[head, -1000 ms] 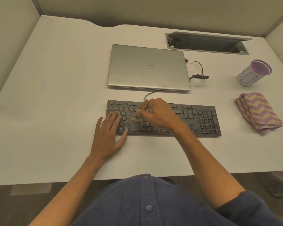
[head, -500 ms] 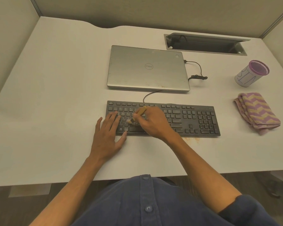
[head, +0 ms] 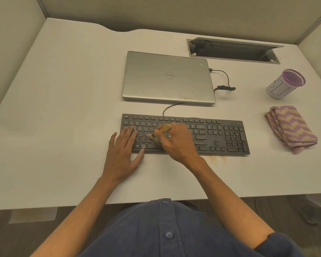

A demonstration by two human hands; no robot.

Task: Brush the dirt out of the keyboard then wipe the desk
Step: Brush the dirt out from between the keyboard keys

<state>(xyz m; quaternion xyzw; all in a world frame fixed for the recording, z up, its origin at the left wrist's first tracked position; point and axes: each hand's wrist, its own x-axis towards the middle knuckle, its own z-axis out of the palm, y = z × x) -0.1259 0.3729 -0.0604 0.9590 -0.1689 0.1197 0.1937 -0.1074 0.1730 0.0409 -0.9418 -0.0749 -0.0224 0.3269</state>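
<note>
- The keyboard [head: 185, 134] is a black full-size wired one with a number pad, lying flat near the front middle of the white surface [head: 63, 108], its cable [head: 170, 107] curling back toward the laptop.
- There's some speckly dirt on the keys right around the bristles, but it's too blurry to say much about it.
- Right hand [head: 176, 143] has its grip curled round a small brush [head: 160, 131] with a tan wooden handle, tilted so the bristle end is down on the left-middle keys.
- Left hand [head: 123, 154] lies flat with a relaxed, open grip and holds nothing. The fingers rest on the keyboard's left end, the thumb sits by the bottom row and the palm is on the surface.
- Orange-ish crumbs [head: 216, 158] are scattered on the surface just in front of the keyboard, right of the right wrist.
- A closed silver Dell laptop [head: 167, 77] sits just behind the keyboard, with a black cord [head: 224, 80] plugged into its right side.
- A folded purple-and-yellow zigzag cloth [head: 290, 127] lies off to the right of the keyboard, not touching it.
- Behind the cloth stands a white cup [head: 284, 84] with a purple rim.
- A grey cable hatch [head: 233, 51] stands open at the back right.
- The hands and forearms cover a good chunk of the letter keys.
</note>
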